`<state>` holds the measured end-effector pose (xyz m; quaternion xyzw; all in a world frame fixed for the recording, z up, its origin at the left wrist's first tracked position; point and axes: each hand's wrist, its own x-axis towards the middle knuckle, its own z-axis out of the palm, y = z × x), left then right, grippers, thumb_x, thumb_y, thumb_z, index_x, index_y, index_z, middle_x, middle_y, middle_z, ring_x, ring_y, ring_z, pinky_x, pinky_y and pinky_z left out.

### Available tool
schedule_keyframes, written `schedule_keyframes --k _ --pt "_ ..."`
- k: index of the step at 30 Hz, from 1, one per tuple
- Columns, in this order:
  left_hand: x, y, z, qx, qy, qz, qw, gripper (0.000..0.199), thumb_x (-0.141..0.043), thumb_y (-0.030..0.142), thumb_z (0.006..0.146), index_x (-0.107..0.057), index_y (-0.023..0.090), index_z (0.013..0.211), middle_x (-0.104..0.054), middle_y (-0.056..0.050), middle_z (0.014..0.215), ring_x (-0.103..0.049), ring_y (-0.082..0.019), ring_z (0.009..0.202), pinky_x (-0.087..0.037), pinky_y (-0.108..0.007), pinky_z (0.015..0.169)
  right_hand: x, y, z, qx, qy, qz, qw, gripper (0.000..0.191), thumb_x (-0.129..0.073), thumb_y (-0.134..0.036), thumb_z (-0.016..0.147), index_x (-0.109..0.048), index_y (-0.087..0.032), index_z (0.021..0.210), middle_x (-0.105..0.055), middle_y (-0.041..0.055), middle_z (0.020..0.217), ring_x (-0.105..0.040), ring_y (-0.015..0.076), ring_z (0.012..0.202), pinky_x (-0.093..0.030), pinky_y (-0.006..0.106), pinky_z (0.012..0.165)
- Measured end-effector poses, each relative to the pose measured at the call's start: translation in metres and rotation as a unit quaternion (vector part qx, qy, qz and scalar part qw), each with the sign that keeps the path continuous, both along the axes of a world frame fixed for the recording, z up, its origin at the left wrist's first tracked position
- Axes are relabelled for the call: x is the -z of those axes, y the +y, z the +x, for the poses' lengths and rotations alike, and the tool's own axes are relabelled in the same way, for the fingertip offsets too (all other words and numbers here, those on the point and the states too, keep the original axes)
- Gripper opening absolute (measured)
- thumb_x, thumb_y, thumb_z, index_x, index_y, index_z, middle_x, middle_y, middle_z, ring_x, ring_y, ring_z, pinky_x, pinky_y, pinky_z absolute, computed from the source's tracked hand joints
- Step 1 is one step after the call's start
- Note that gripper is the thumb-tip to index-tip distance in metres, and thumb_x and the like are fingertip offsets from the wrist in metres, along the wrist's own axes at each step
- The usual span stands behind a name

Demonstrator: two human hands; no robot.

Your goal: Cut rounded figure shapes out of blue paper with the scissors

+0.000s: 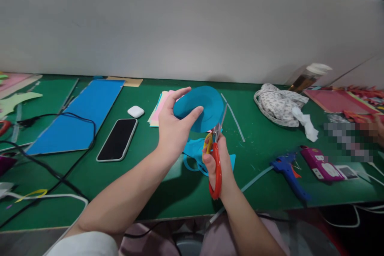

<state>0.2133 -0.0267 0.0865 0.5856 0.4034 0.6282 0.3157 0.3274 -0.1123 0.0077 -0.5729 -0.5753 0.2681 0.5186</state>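
My left hand (177, 122) pinches a round blue piece of paper (207, 104) between thumb and fingers, holding it above the table. In my right hand (223, 160) is a pair of scissors (216, 168) with red and yellow handles, the blades pointing up along the right edge of the round paper. Whether the blades touch the paper I cannot tell. Below my hands lie blue paper scraps (196, 150), partly hidden by the scissors and my right hand. A stack of coloured paper sheets (156, 112) sits behind my left hand.
On the left are a phone (117, 140), a white earbud case (136, 111), a blue board (81, 118) and black cables. To the right lie a blue glue gun (289, 172), a purple power bank (321, 163), a patterned cloth pouch (277, 104) and a bottle (310, 76). Another person's hand shows far right.
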Motion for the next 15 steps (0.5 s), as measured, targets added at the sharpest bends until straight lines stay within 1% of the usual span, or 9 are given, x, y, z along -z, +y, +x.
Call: schedule_keyframes --k 4,10,15 --pt "0.002 0.001 0.0 0.001 0.003 0.001 1.0 0.046 -0.078 0.028 0.074 -0.063 0.032 0.117 -0.066 0.0 0.117 -0.062 -0.026 0.112 -0.056 -0.044 0.091 -0.008 -0.002 0.0 -0.006 0.033 -0.019 0.999 0.07 -0.04 -0.07 0.086 -0.037 -0.021 0.136 -0.058 0.0101 0.104 -0.058 0.0176 0.07 -0.051 0.032 0.059" --pt "0.002 0.002 -0.003 -0.005 0.024 0.018 1.0 0.047 -0.076 0.029 0.075 -0.061 0.033 0.119 -0.065 -0.001 0.117 -0.063 -0.026 0.11 -0.057 -0.043 0.089 -0.021 -0.005 -0.003 0.024 0.021 -0.018 0.999 0.071 -0.043 -0.071 0.085 -0.043 -0.02 0.135 -0.059 0.008 0.098 -0.056 0.0163 0.065 -0.05 0.031 0.058" --pt "-0.003 0.001 -0.004 -0.012 0.048 0.021 0.999 0.045 -0.074 0.031 0.077 -0.06 0.03 0.119 -0.065 -0.002 0.116 -0.064 -0.025 0.107 -0.058 -0.041 0.086 -0.024 -0.007 -0.003 0.034 0.006 -0.016 0.999 0.071 -0.041 -0.072 0.085 -0.044 -0.022 0.136 -0.061 0.0072 0.097 -0.059 0.0167 0.066 -0.05 0.03 0.059"
